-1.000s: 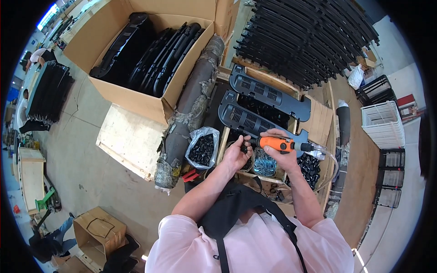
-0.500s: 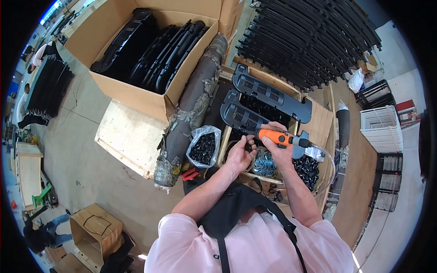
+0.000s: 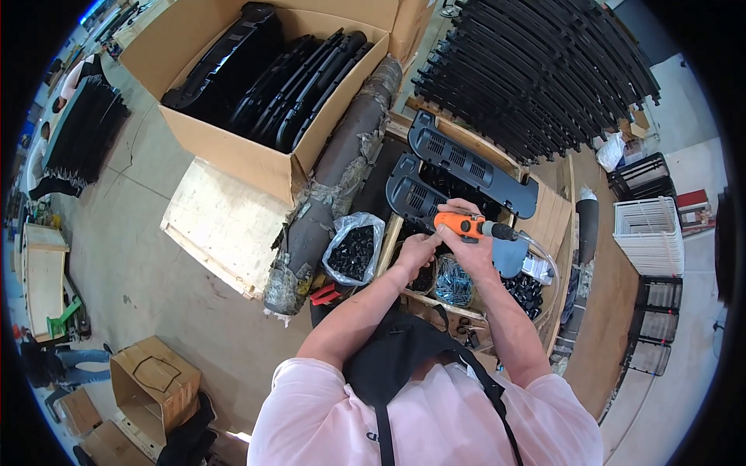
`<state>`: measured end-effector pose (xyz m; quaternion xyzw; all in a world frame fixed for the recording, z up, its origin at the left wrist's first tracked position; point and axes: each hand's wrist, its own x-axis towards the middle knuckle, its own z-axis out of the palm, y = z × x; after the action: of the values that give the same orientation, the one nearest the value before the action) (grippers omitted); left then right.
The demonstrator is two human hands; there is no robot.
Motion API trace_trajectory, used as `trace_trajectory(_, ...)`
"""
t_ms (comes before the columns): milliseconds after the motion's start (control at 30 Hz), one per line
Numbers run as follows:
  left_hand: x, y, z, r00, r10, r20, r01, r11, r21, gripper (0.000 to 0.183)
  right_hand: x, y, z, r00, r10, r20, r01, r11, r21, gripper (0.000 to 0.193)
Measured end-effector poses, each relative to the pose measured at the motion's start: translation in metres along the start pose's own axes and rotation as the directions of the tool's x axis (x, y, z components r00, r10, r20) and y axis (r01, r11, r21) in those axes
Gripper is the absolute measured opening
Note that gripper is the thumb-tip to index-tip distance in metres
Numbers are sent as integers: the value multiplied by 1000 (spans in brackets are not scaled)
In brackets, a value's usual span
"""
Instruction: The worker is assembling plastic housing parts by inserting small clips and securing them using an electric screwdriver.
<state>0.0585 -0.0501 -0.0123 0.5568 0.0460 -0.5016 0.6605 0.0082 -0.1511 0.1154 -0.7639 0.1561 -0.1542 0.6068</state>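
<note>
My right hand [image 3: 472, 255] grips an orange and black air screwdriver [image 3: 466, 225], with a clear hose running from its rear end. Close to the tool's front end, my left hand [image 3: 416, 255] has its fingers pinched together; what they hold is hidden. Both hands are over the near end of a dark grey slotted panel [image 3: 412, 192]. Farther off, a second slotted panel [image 3: 474, 163] lies beside it. Below the hands are loose silvery-blue screws [image 3: 453, 281] and a heap of small black parts [image 3: 524, 297]. Left of them stands a clear bag [image 3: 334, 268] of small black pieces.
A large cardboard box [image 3: 233, 155] of black panels stands at the far left, next to a long wrapped roll [image 3: 330, 186]. Stacked black slats [image 3: 536, 70] rise at the back right. Red-handled pliers [image 3: 326, 295] lie near my left forearm. White crates [image 3: 649, 233] stand far right.
My left hand has drawn back slightly and turned, its fingers now hidden at the screwdriver's front. The screwdriver has tilted a little. The whole view has shifted slightly.
</note>
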Motion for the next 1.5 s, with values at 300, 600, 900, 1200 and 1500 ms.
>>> trace_trajectory(300,32,-33,9,990,134,-43,-136,990,-37,27,14,-11,12,997,18,74,-3,980,-198,33)
trace_trajectory(600,17,-26,22,985,154,-81,-166,969,-184,27,18,-15,6,976,17,217,18,988,-155,50)
trace_trajectory(900,19,-23,26,971,172,-164,-183,981,-57,37,-13,-55,-55,996,-42,-80,46,998,44,55)
trace_trajectory(1200,31,0,-7,998,51,34,-56,987,151,45,-73,-12,-99,946,126,-297,-55,970,236,55)
trace_trajectory(1500,-2,32,29,882,-249,400,235,968,84,31,-96,-6,-124,873,180,-454,-16,940,342,54)
